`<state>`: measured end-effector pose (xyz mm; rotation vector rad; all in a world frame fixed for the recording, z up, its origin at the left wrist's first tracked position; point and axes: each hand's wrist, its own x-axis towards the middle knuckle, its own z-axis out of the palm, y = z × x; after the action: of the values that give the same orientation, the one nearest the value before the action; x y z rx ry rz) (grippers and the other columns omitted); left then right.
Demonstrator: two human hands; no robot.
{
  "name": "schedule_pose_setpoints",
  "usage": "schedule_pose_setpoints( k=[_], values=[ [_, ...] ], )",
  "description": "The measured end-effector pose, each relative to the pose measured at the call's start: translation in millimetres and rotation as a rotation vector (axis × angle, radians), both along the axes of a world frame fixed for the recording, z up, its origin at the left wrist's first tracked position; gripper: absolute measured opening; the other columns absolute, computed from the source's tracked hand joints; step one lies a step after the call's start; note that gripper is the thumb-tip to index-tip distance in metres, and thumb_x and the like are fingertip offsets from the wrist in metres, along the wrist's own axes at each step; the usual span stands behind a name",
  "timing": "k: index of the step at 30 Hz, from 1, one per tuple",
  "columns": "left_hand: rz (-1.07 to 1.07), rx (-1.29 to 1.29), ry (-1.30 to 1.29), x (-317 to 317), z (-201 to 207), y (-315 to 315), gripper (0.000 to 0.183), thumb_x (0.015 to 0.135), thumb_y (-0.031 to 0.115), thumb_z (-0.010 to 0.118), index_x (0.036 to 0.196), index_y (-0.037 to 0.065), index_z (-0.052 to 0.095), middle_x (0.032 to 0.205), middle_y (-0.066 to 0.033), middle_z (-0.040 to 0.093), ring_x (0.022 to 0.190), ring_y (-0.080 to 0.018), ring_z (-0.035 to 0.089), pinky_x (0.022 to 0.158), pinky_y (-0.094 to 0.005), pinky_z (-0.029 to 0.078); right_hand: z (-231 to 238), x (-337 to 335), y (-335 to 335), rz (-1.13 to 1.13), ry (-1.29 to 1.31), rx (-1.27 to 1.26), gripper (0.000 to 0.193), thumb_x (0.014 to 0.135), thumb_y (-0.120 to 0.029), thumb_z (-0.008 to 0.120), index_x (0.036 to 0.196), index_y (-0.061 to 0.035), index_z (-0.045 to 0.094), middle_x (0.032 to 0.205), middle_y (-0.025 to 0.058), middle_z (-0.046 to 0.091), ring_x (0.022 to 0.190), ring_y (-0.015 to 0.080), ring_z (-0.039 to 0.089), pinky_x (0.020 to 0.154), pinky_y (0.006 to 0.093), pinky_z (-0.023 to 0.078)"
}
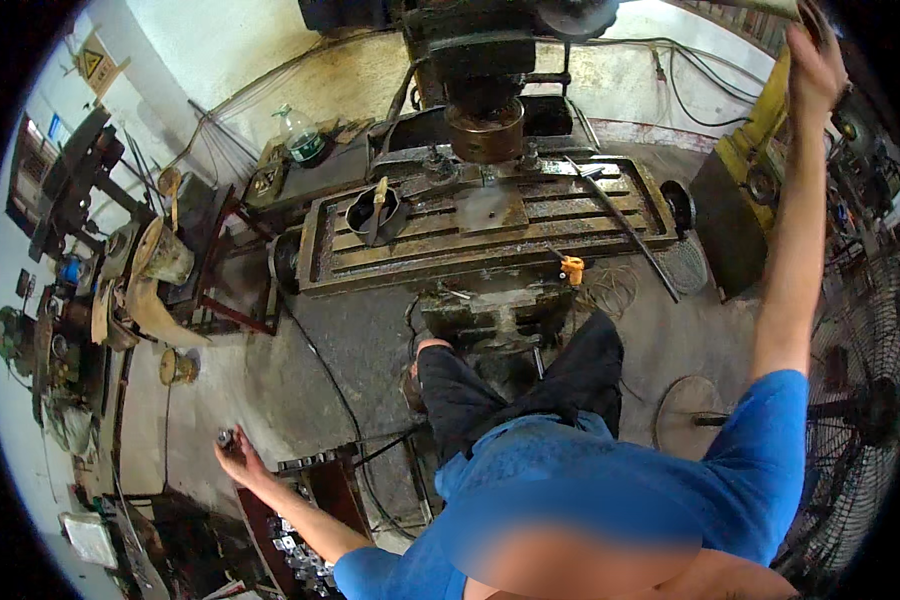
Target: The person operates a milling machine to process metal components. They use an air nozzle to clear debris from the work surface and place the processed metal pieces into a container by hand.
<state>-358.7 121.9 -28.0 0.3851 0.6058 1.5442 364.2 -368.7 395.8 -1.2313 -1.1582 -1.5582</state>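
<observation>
My left hand (pixel 244 464) is out to the lower left, its fingers closed around a small dark metal part (pixel 226 439). Below that forearm, a dark red-brown tray (pixel 331 492) stands beside several small shiny metal pieces (pixel 295 545). High at the upper right, my right arm is stretched out and my right hand (pixel 818 75) is curled against something dark at the picture's rim, too cut off to name. Ahead of me is a milling machine, its slotted table (pixel 425 258) strewn with chips. A flat metal plate (pixel 492 208) lies there under the round cutter head (pixel 484 130).
A dark pot with a brush (pixel 375 215) sits on the table's left part. A long bar (pixel 630 225) leans over its right end, near an orange-yellow fitting (pixel 571 268). A large fan (pixel 875 410) stands at right; a cluttered bench and bucket (pixel 162 250) at left.
</observation>
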Motion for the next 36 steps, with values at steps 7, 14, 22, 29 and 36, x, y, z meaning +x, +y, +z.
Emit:
schedule_pose_setpoints(
  k=[7, 14, 22, 29, 36],
  values=[
    [-0.32, 0.111, -0.003, 135.4, 29.7, 6.6, 0.024, 0.084, 0.012, 0.056, 0.098, -0.007, 0.049, 0.089, -0.0179, 0.057, 0.074, -0.0263, 0.055, 0.081, -0.0414, 0.046, -328.7, -77.5, 0.6, 0.54, 1.429, -0.589, 0.028, 0.063, -0.007, 0.054, 0.088, 0.0049, 0.061, 0.078, 0.0091, 0.062, 0.073, 0.0157, 0.059, 0.066, 0.0283, 0.047],
    [-0.36, 0.184, 0.552, 162.0, 29.2, -3.8, 0.019, 0.079, 0.003, 0.057, 0.096, -0.003, 0.055, 0.081, -0.0079, 0.056, 0.064, -0.0161, 0.054, 0.063, -0.0369, 0.05, -500.8, -76.3, 59.1, 0.546, 2.139, -0.42, 0.031, 0.065, -0.01, 0.058, 0.093, 0.0025, 0.056, 0.078, 0.0027, 0.055, 0.07, 0.0137, 0.051, 0.061, 0.0274, 0.04],
    [-0.414, 0.295, 1.256, 142.0, 36.4, -23.7, 0.024, 0.077, 0.006, 0.056, 0.096, -0.008, 0.05, 0.072, -0.0097, 0.055, 0.047, -0.016, 0.054, 0.04, -0.0275, 0.046, -499.4, -107.1, 73.4, 0.572, 1.788, -0.46, 0.027, 0.062, -0.009, 0.059, 0.089, -0.0028, 0.057, 0.066, -0.0003, 0.05, 0.049, 0.0089, 0.047, 0.043, 0.025, 0.04],
    [-0.502, 0.18, 1.072, 127.4, 22.0, -26.5, 0.02, 0.081, 0.007, 0.054, 0.094, -0.006, 0.047, 0.072, -0.0122, 0.057, 0.049, -0.0184, 0.056, 0.04, -0.0307, 0.049, -332.4, -102.8, 67.9, 0.404, 1.366, -0.899, 0.04, 0.057, -0.014, 0.055, 0.095, -0.0015, 0.054, 0.07, 0.0107, 0.059, 0.057, 0.0243, 0.057, 0.05, 0.035, 0.046],
    [-0.575, 0.13, 0.585, 139.5, 25.0, -26.0, 0.019, 0.082, 0.006, 0.055, 0.096, -0.005, 0.049, 0.069, -0.0101, 0.056, 0.055, -0.0212, 0.056, 0.06, -0.0408, 0.05, -322.9, -95.3, 152.2, -0.456, 1.072, -1.446, 0.03, 0.063, -0.025, 0.053, 0.077, -0.0024, 0.065, 0.08, 0.0172, 0.064, 0.077, 0.0301, 0.063, 0.07, 0.0372, 0.05]
  ],
)
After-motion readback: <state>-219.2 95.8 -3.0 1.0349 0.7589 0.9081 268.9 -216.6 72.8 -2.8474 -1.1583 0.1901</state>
